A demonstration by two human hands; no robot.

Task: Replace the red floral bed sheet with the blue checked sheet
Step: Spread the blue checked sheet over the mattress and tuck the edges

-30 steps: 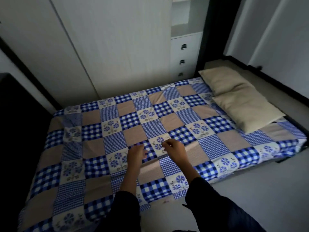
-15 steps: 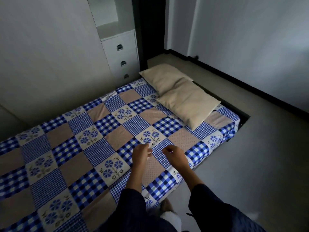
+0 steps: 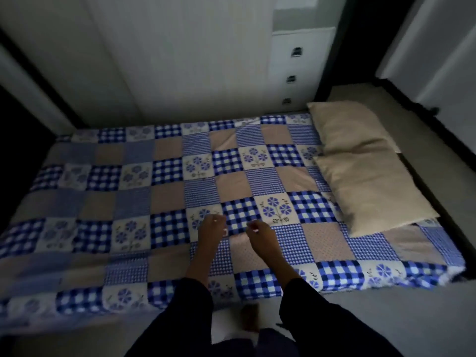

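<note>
blue checked sheet (image 3: 164, 176) lies spread; left hand (image 3: 211, 229), right hand (image 3: 260, 234) curled, grip unclear.

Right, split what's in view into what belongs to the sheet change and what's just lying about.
Belongs to the job: blue checked sheet, spread out flat; left hand and right hand, above its near part. The red floral sheet is not in view.

Just lying about: far pillow and near pillow, at the sheet's right end; drawers, beyond the far pillow.

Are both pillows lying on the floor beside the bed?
No, the near pillow and the far pillow both lie on the blue checked sheet at the bed's right end.
</note>
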